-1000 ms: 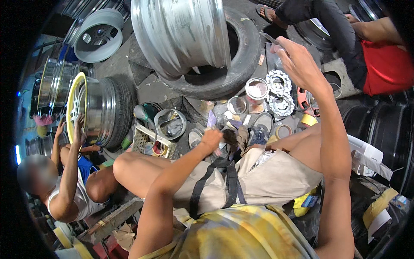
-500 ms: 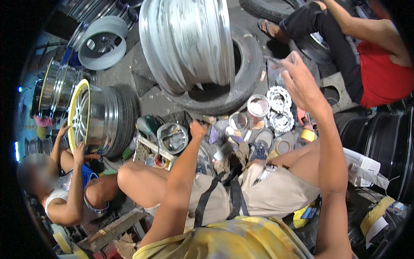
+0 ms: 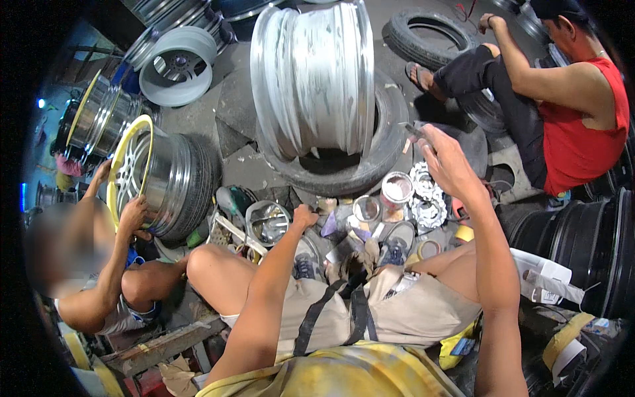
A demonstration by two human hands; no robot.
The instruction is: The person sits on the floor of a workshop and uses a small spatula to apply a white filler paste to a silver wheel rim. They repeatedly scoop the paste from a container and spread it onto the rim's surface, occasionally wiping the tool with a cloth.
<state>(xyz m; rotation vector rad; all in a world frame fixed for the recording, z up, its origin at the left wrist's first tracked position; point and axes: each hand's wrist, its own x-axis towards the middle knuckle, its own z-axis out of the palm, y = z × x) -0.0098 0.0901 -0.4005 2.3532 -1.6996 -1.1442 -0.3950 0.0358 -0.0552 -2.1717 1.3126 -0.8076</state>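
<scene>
A large silver wheel rim [image 3: 314,86], streaked with grey and white patches, stands on a black tyre [image 3: 331,182] in front of me. My right hand [image 3: 451,164] is raised just right of the tyre, its fingers closed on a thin, flat grey blade [image 3: 411,130] that points toward the rim without touching it. My left hand [image 3: 305,216] is closed low beside a metal bowl [image 3: 268,222]; what it holds, if anything, is hidden. Ahead of my shoes are an open tub of pale paste [image 3: 397,188] and a smaller round container [image 3: 366,208].
At left, a person's hands hold a yellow-edged wheel [image 3: 130,173]. Another person in a red top [image 3: 585,126] sits at right. Nearby are ornate silver discs [image 3: 426,198], a tape roll [image 3: 428,249], a green power tool [image 3: 233,200], a loose tyre [image 3: 431,41] and dark rims [image 3: 582,245].
The view has shifted, so the rim sits lower and further right. My right hand has come slightly closer to the tyre with the blade. More of the red-topped person shows.
</scene>
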